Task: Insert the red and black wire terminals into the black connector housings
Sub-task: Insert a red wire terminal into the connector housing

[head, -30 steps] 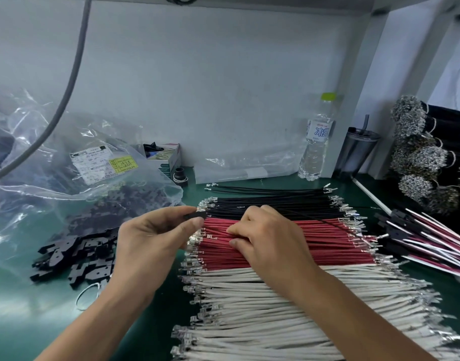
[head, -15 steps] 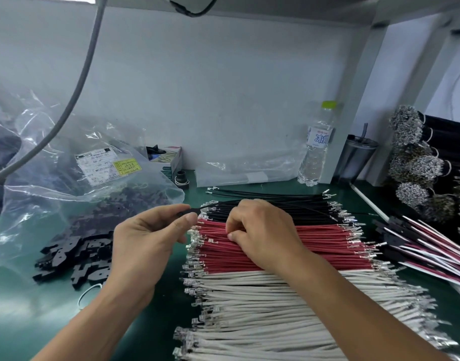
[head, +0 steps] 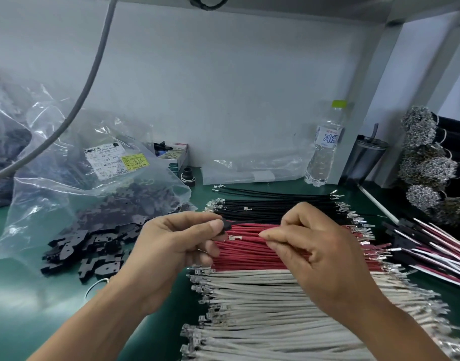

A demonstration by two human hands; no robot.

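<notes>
The left hand [head: 171,246] pinches a small black connector housing [head: 225,226] between thumb and forefinger, its open end facing right. Just beside it, the right hand [head: 317,246] pinches a red wire [head: 249,238] near its end, the wire's silver metal terminal [head: 232,237] sticking out toward the housing, just below and apart from it. Whether a black wire already sits in the housing cannot be told.

Under both hands lie flat rows of cut wires, each tipped with metal: black wires [head: 275,204] beyond the grip, red wires [head: 249,259] right beneath it, white wires [head: 262,308] nearer the person. Left of the left hand a pile of black housings [head: 88,251] spills from a clear plastic bag [head: 67,178]. Right of the right hand lie finished leads with housings [head: 432,246] on them. Farther back stands a water bottle [head: 325,147]. All rest on a green mat [head: 28,295].
</notes>
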